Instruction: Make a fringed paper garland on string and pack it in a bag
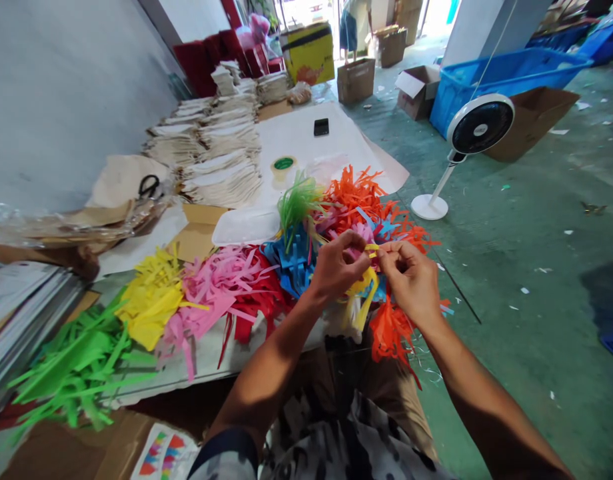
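Note:
My left hand [338, 267] and my right hand [411, 279] are close together above the table's front edge. Between their fingertips both pinch the top of a yellow paper tassel [368, 287], whose strips hang below. Around and behind them lie orange tassels [354, 193], blue tassels [292, 263] and a green tassel [299, 203]. One more orange tassel [390, 330] hangs over the edge under my right hand. Leftward along the table are fringed heaps of red paper [266, 300], pink paper [219, 283], yellow paper [154, 300] and green paper [79, 363].
A white plastic tray [246, 227], a tape roll [283, 167] and a phone [321, 127] lie on the table. Stacked pale bundles [224, 160] and black-handled scissors [148, 187] are at left. A white fan [479, 130] stands right, before a blue bin [446, 100]. A person [354, 30] stands far back.

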Tool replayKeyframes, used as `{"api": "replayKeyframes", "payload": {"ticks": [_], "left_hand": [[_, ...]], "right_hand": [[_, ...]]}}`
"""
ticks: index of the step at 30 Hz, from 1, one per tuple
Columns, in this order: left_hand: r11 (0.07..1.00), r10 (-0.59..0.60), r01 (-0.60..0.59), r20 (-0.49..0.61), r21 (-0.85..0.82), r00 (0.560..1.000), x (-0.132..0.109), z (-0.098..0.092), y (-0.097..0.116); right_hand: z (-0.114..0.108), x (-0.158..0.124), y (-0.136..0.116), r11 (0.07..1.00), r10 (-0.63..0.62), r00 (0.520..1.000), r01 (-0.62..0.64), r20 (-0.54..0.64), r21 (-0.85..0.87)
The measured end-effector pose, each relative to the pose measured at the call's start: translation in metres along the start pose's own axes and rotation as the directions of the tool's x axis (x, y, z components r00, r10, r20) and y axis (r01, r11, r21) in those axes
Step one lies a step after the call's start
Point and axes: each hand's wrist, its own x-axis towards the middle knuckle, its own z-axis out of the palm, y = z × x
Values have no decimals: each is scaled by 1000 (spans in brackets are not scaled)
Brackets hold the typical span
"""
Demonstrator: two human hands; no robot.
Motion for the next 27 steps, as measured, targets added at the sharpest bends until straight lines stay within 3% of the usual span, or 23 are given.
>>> {"api": "replayKeyframes", "payload": {"ticks": [3, 6, 12, 27], "left_hand": [[939, -171, 232, 239, -254, 956, 5, -7, -2], [883, -247, 329, 265, -336, 932, 8, -12, -3], [857, -288, 350, 210, -380, 934, 11, -14, -5], [876, -224, 307, 250, -372, 942, 6, -16, -7]], "right_hand": [[-1, 1, 1, 1000, 21, 1000, -21, 18, 12], [-3, -1, 5, 999, 14, 1000, -15, 28, 48], [-6, -6, 10, 999, -22, 995, 19, 94, 32], [-7, 1, 5, 996, -63, 987, 72, 150, -56]]}}
